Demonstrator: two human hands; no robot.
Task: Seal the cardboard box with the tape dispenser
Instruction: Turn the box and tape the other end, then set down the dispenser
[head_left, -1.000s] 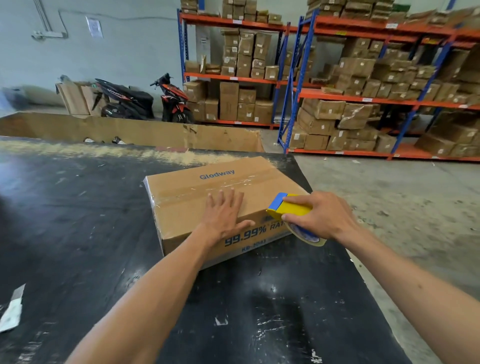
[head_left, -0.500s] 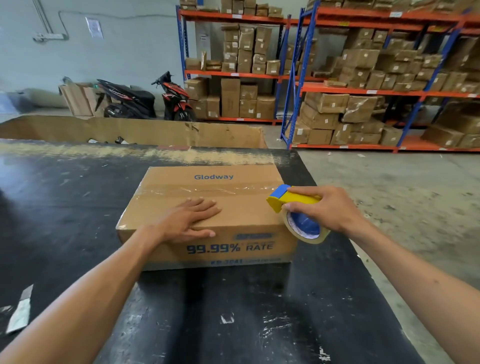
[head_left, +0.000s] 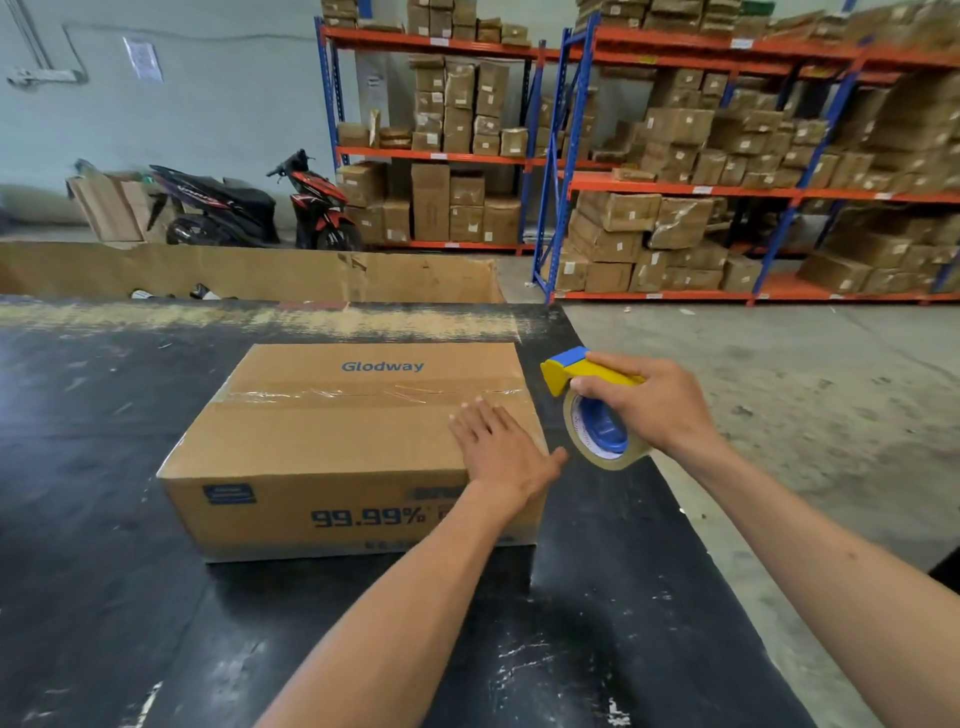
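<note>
A brown cardboard box (head_left: 332, 441) printed "Glodway" lies on the black table (head_left: 104, 597), its top flaps shut, with a strip of clear tape (head_left: 363, 395) running across the seam. My left hand (head_left: 501, 449) rests flat, fingers straight, on the box's top near its right front corner. Just off the box's right side my right hand (head_left: 657, 410) grips the yellow and blue tape dispenser (head_left: 587, 400), held above the table with its tape roll facing me and its blue end pointing at the box.
A long low cardboard wall (head_left: 249, 273) stands behind the table. Two motorbikes (head_left: 249, 208) are parked at the back wall. Orange and blue racks (head_left: 727, 192) full of cartons fill the right background. Concrete floor (head_left: 779, 395) lies right of the table edge.
The box has turned square to me. My left hand slid from the box's left front part to its right front corner. The right hand with the dispenser stayed beside the box's right side.
</note>
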